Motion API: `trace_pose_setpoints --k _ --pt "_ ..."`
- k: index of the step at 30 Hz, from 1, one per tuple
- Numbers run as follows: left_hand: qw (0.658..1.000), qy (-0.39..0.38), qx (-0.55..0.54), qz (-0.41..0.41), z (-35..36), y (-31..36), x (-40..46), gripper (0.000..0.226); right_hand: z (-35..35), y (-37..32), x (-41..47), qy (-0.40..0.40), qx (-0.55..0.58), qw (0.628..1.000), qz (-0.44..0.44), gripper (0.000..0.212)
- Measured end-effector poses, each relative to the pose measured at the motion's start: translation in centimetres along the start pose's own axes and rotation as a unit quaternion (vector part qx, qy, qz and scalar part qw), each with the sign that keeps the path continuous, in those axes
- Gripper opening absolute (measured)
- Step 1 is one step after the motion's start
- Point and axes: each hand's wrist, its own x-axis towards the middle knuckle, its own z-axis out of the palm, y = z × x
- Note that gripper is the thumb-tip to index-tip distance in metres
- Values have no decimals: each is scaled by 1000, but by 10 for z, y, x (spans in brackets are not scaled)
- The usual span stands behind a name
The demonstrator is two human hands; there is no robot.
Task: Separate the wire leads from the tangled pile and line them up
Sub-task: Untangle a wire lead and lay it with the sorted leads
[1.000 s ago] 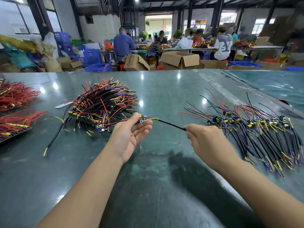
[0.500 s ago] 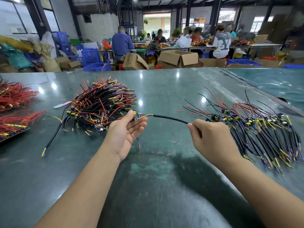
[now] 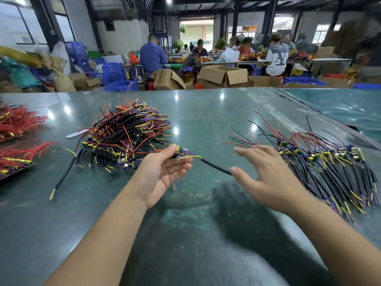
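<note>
A tangled pile [image 3: 125,131] of black, red, yellow and purple wire leads sits on the green table [image 3: 206,112] at centre left. My left hand [image 3: 162,172], palm up, pinches one lead [image 3: 214,166] at its small yellow component between thumb and fingers. That lead's black cable runs right to my right hand [image 3: 266,174], which is spread open with straight fingers; its thumb tip touches the cable's end. A row of separated leads [image 3: 321,162] lies side by side at the right.
Red wire bundles [image 3: 18,122] lie at the table's left edge, and one loose black lead [image 3: 64,176] lies in front of the pile. Cardboard boxes [image 3: 223,76], blue crates and seated workers are beyond the far edge. A second table surface adjoins at the right.
My right hand has let go of the black cable and opened its fingers. My left hand still holds the lead's component end near the pile.
</note>
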Motion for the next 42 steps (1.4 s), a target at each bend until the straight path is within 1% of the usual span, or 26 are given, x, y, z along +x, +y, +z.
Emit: trace_pose_setpoints --k 1,3,5,7,9,10,13,15,18,20,22,24,25,27,28,29,30,32,33,35,37,38,40,42 --pt "1000 -13 0 -3 1 0 -1 28 1 -6 -2 -5 20 1000 -20 45" --pt "999 -38 -1 -8 3 0 -3 27 4 -18 -4 -4 72 997 -37 39" --pt "998 -59 0 -11 3 -1 -3 28 8 -27 -4 -22 120 992 -24 34" --pt "997 -73 -8 -14 4 -2 -3 30 12 -31 -4 -50 161 986 -14 24" --pt "996 -83 -12 -16 5 -3 -2 33 14 -32 -3 -45 195 980 -15 13" --pt "996 -91 -10 -17 5 -4 -1 36 14 -32 -3 -23 207 978 -20 11" --pt "992 -123 12 -19 4 -5 0 52 10 -31 -1 77 235 969 -21 13" --pt "990 -137 12 -24 2 -6 0 59 2 -27 3 151 250 956 6 18" --pt "992 -126 5 -27 0 -5 0 61 -18 -5 13 252 251 932 66 16" --pt "993 -114 6 -27 0 -5 1 60 -33 19 18 310 220 919 104 13" --pt "994 -103 -1 -31 0 -5 2 57 -43 47 19 330 139 921 154 16" --pt "995 -96 -6 -33 -2 -6 2 55 -46 77 17 291 34 929 226 20" --pt "995 -93 -7 -33 -3 -6 3 54 -47 92 15 249 -19 930 270 22" --pt "996 -87 -9 -33 -4 -7 3 53 -46 116 11 135 -98 921 353 23" --pt "996 -85 -9 -32 -4 -7 4 52 -45 122 9 86 -126 912 380 22" --pt "996 -82 -8 -30 -4 -6 4 51 -44 126 8 53 -148 905 396 22" --pt "997 -75 -7 -25 -4 -6 4 49 -43 127 7 38 -164 900 402 21" --pt "999 -44 -2 3 -4 -5 4 41 -39 122 9 42 -175 904 388 21" --pt "999 -17 7 33 -5 -3 5 33 -37 118 11 55 -171 911 371 23" --pt "991 61 24 120 -7 1 7 18 -32 104 14 88 -141 934 316 28" --pt "965 164 38 200 -13 7 11 22 -24 83 17 112 -69 960 246 24" --pt "948 219 56 224 -19 10 14 26 -19 71 17 110 -26 970 213 22" --pt "911 305 125 248 -32 13 19 32 -7 48 15 79 33 984 153 19" --pt "876 346 243 233 -44 10 24 34 5 30 10 36 63 992 107 18"
